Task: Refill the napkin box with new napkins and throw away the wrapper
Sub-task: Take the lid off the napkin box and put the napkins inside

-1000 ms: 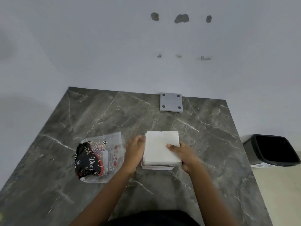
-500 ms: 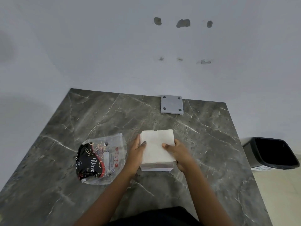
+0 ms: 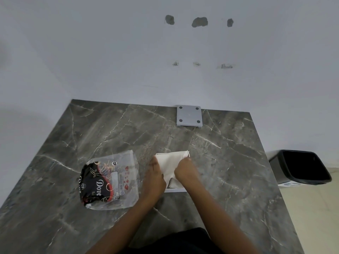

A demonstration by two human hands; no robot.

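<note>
I am looking down at the table [image 3: 229,162], with the bin [image 3: 302,167] standing off its right edge. The wrapper [image 3: 111,180] is lying flat left of the box [image 3: 174,189], long axis running near to far. Both hands are gripping the napkins [image 3: 170,162] over the box, the stack tilting, far edge raised: left hand [image 3: 154,178] and right hand [image 3: 185,169] fingers are curling closed on it.

You've only got one view – head cam, wide-angle, looking forward and down at the desk [image 3: 110,136] from close up – wall [image 3: 128,52] behind it.
</note>
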